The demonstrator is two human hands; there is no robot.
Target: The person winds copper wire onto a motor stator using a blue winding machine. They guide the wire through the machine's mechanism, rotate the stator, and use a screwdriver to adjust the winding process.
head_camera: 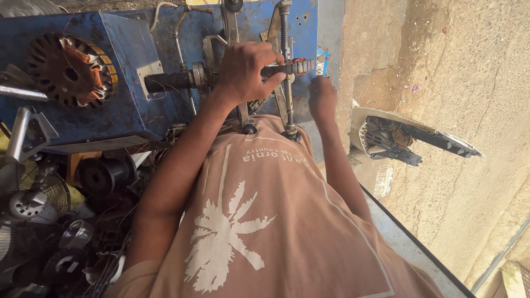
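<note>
Two hands at work on a blue coil-winding machine (pixel 121 110). Left hand (pixel 245 72) is wrapped closed around the dark horizontal shaft (pixel 171 81), thumb lying along the small slotted winding former (pixel 295 67) at the shaft's right end. Right hand (pixel 322 98) sits just right of and nearer than the former, close to the machine's edge; its fingers are turned away from the camera, so I cannot tell how far open it is or whether it pinches anything (a fine wire would not show at this size).

Far left, on the machine's face, rests a wound motor stator (pixel 69 69), copper and paper showing in its slots. Near left, a heap of fan parts (pixel 49 221). Right, a broken grey housing (pixel 408 140) lies on the concrete floor (pixel 469 83).

Judgement on technique: the left grip looks best kept firm enough to hold the shaft from turning, thumb clear of the former's slots. Right hand should work close to the former, steady and unhurried, staying off the upright threaded rod (pixel 286 72) beside it.
</note>
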